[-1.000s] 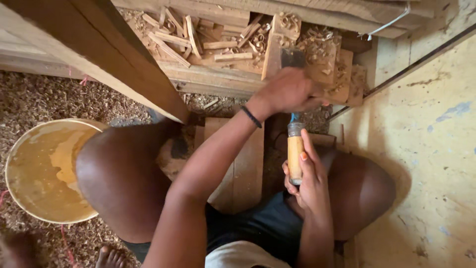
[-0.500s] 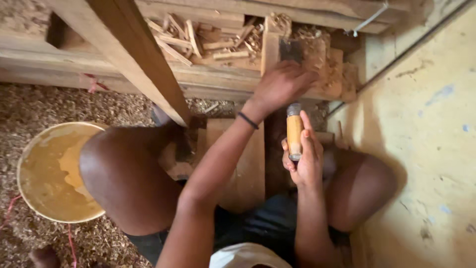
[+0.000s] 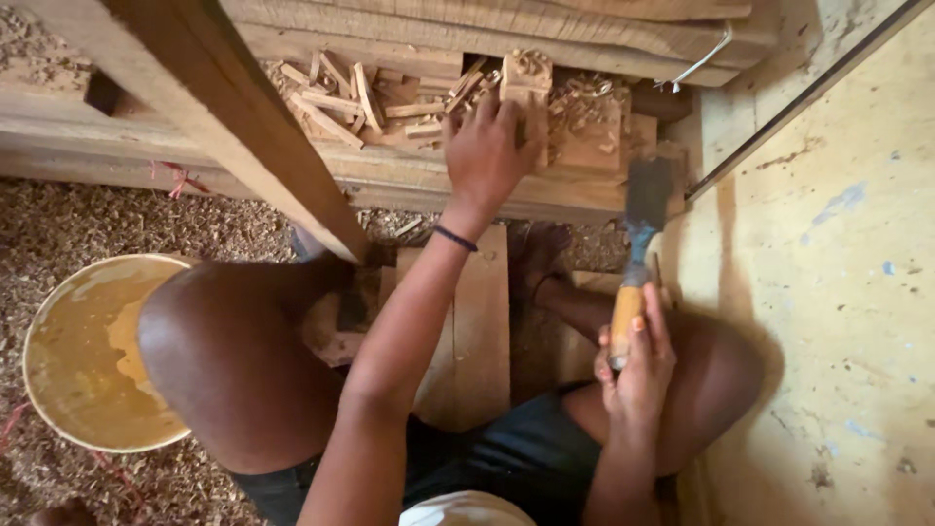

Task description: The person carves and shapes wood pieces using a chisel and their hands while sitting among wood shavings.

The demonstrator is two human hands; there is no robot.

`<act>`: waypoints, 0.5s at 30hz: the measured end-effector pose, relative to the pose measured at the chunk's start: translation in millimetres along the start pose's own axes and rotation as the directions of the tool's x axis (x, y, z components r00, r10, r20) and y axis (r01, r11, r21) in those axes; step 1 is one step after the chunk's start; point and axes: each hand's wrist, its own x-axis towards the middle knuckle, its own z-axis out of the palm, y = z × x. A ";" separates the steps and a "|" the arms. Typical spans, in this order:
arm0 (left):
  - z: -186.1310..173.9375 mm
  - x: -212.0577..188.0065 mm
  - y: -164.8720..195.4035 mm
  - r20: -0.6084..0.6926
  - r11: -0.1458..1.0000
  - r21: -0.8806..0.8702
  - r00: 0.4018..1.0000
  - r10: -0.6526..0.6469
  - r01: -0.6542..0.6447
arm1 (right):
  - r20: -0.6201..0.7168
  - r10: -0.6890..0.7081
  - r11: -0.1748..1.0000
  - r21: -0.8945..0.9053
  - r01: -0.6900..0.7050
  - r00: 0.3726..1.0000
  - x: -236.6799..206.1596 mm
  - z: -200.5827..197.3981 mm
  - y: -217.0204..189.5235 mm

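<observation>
The left hand (image 3: 492, 146) presses spread fingers on a carved wood block (image 3: 527, 83) among chips on the beam (image 3: 409, 180), while the right hand (image 3: 638, 365) grips a wooden-handled chisel (image 3: 638, 248) upright near the yellow wall (image 3: 838, 292).

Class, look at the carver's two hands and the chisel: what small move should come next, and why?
Probably bring the chisel across to the carved block. The left hand rests on the block, steadying it, while the right hand holds the chisel by its handle, blade raised, apart from the wood.
</observation>
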 end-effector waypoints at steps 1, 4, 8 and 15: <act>0.9 -2.4 0.0 -0.025 1.000 0.015 1.000 -0.003 0.003 | 0.014 0.011 1.000 0.001 -0.011 1.000 1.2 -1.3 2.5; -6.6 -12.4 -8.7 -0.051 0.994 -0.109 0.998 -0.024 0.018 | 0.017 0.001 1.000 0.028 -0.002 1.000 5.0 -3.9 6.7; -24.9 -7.9 -32.9 -0.060 0.974 -0.193 0.990 -0.130 0.116 | 0.039 0.037 0.997 0.069 -0.040 0.999 8.2 -1.4 9.6; -17.8 107.4 -95.7 -0.408 0.999 0.010 0.913 -0.031 0.038 | 0.031 0.022 0.997 0.069 -0.024 0.999 8.2 4.2 7.9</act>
